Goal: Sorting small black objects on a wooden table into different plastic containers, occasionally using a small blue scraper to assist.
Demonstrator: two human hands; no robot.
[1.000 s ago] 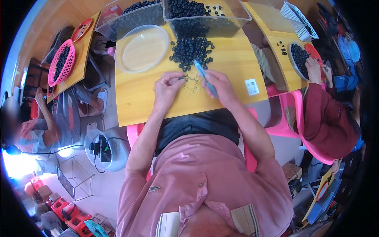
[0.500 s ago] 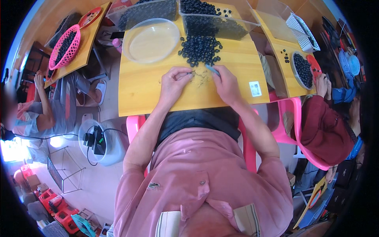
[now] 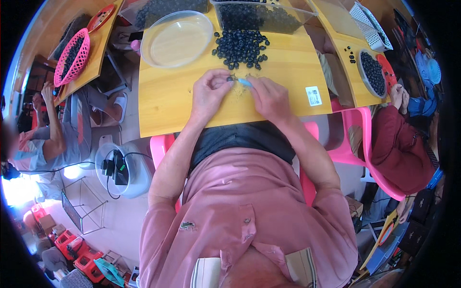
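Left hand (image 3: 209,92) pinching dark piece (image 3: 230,78), right hand (image 3: 272,97) gripping blue tool (image 3: 245,82) — dark heap (image 3: 239,48), clear dish (image 3: 175,41) beyond

Bare L hand (image 3: 211,93) & R hand (image 3: 272,98); I've on a dusty-pink shirt (image 3: 278,197), short sleeves (image 3: 161,216), cream collar (image 3: 209,273) w/ thin dk stripes, 2 sm. buttons (image 3: 247,221) down front, tiny grn. patch (image 3: 188,225) on L side, plus dk trousers (image 3: 245,137).

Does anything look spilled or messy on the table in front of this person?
Yes, slightly: pale crumbs are scattered on the yellow table between the left hand and right hand, like stray debris. The black round pieces lie loose outside the clear bin, but bunched together, so probably not spilled.
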